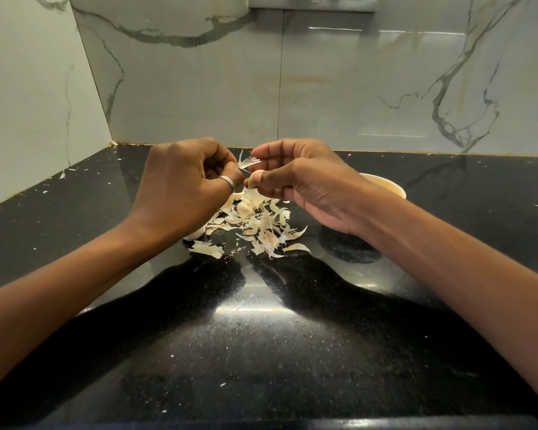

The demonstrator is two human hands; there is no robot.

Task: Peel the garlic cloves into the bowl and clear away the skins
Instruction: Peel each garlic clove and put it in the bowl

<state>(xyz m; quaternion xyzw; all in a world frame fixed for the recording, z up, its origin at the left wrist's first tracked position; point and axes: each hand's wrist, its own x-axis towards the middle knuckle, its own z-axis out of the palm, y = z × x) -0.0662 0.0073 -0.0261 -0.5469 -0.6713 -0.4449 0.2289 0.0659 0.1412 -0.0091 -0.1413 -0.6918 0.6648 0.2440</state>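
My right hand [305, 178] pinches a garlic clove [254, 179] between thumb and fingers, above the black counter. My left hand [184, 181], with a ring on one finger, pinches a strip of papery skin [248, 162] that still hangs from the clove. Under both hands lies a heap of loose garlic skins [255, 226], with a few cloves mixed in. A pale bowl [389, 186] stands behind my right wrist, mostly hidden; its contents do not show.
The black speckled counter [261, 336] runs to marble walls at the back and left. Small skin flakes lie scattered toward the left corner [112, 142] and near the front [222, 384].
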